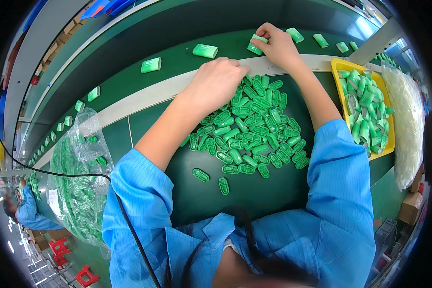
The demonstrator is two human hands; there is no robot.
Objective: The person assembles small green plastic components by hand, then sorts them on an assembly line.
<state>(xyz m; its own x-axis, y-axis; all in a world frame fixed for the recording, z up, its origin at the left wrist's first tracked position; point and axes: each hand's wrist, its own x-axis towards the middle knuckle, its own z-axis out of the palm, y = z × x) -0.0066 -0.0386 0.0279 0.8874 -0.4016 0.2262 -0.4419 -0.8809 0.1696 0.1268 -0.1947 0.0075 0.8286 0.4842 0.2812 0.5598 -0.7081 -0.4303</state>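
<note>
Green plastic shells (251, 129) lie heaped on our dark bench, our left hand (217, 81) curled loosely over their edge. Our right hand (277, 45) pinches a small green block (256, 45) at the conveyor belt (177, 62); a yellow tray (339, 65) sits just right.

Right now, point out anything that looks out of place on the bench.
Two green shells lie apart from the main heap, nearer the person. Otherwise nothing stands out.

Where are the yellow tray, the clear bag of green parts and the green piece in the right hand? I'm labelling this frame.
yellow tray (339, 64), head view, far left rim corner.
clear bag of green parts (77, 192), head view, bag's middle.
green piece (257, 45), head view, its exposed end beside the right hand's fingers.
</note>
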